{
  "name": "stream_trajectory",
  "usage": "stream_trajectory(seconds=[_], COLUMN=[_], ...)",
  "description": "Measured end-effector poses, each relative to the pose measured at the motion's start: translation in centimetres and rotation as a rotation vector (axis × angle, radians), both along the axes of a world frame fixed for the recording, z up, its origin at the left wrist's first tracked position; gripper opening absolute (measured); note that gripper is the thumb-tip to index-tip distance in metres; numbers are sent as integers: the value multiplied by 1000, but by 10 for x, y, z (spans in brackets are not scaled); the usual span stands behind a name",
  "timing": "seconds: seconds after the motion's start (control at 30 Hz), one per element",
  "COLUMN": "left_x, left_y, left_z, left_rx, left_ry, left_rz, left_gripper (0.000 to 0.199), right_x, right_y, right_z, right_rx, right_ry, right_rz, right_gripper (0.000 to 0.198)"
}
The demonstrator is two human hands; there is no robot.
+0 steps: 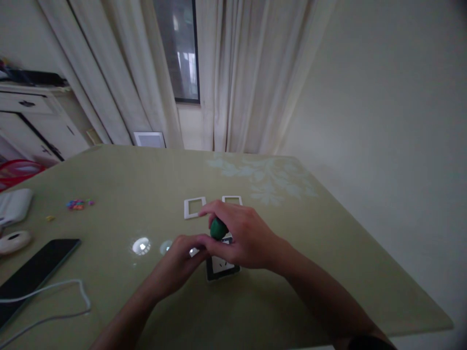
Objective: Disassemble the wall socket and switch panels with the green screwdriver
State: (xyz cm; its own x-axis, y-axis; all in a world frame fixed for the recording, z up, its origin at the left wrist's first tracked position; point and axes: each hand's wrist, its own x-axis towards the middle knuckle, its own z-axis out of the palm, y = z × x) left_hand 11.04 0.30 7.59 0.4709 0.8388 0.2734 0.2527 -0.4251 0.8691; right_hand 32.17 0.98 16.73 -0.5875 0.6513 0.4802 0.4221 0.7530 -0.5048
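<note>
On the table (153,184) before you, the socket (221,265) lies beneath your left hand (186,255) and right hand (246,236), the latter around the handle (218,229). Behind are two frames (186,210). Leftward lies the phone (40,267), the cable (83,294) across it.

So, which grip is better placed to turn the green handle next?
Right, probably: the right grip curls around the green handle over the socket; the left grip sits beside the socket.

Round-topped green handle (219,228) stands over the socket (222,265); dark-rimmed, white-centred socket lies face up, partly hidden.
</note>
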Motion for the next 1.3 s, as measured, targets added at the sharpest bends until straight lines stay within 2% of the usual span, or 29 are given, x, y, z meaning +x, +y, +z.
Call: stream_trajectory(seconds=[0.13,0.23,0.3,0.5,0.6,0.67,0.87,1.03,1.2,1.3], left_x=[0,0,-1,3,2,0,2,0,0,-1], left_y=[2,2,2,3,1,0,1,2,2,-2], left_z=[-3,-2,-1,2,6,7,4,5,3,5], left_rx=[-1,-3,-2,24,6,17,55,49,54,26], left_ry=[13,-3,-7,-7,-8,10,24,28,28,74], left_rz=[139,70,-2,158,32,-19,160,70,226,188], left_gripper=[21,13,16,19,10,15,18,16,20,20], right_x=[0,1,1,0,1,2,1,1,-1,4], right_y=[0,0,1,1,1,1,-1,0,0,-2], right_z=[0,0,1,2,2,2,3,4,3,7], right_rx=[-2,10,12,22,23,18,-4,4,-13,35], right_ry=[0,-2,7,-3,1,5,-12,-5,-15,30], right_rz=[-2,-6,-5,8,-2,-10,32,0,32,0], right_gripper=[39,38,39,38,35,36,38,36,37,35])
